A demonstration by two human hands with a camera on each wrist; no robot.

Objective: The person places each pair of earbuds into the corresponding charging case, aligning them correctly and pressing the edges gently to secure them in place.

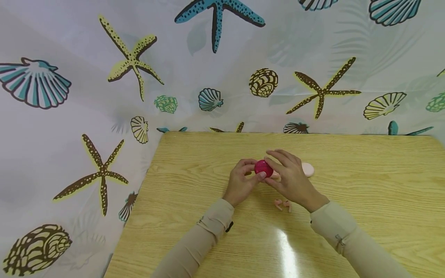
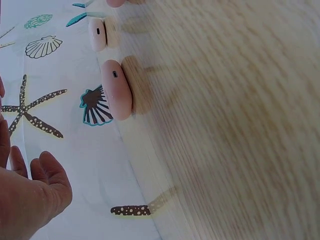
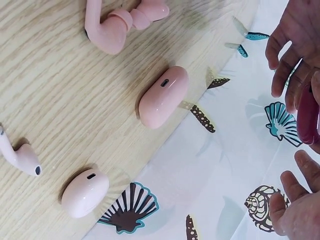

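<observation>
Both hands hold a small, glossy magenta rounded case (image 1: 264,168) above the table in the head view. My left hand (image 1: 240,184) grips its left side, thumb across the front. From the right, the index finger and thumb of my right hand (image 1: 291,178) pinch it, the other fingers raised. Beneath, partly hidden, is a pink earbud case (image 3: 164,97), with a paler earbud case (image 3: 85,192) beside it. Pink earbuds (image 3: 117,27) and a pale earbud (image 3: 24,159) lie nearer me. In the left wrist view, only part of the left hand (image 2: 35,195) shows.
A wood-grain table (image 1: 187,173) carries everything. Behind it and along the left hangs a white cloth (image 1: 226,69) printed with shells and starfish. The table's far edge runs just beyond the two cases.
</observation>
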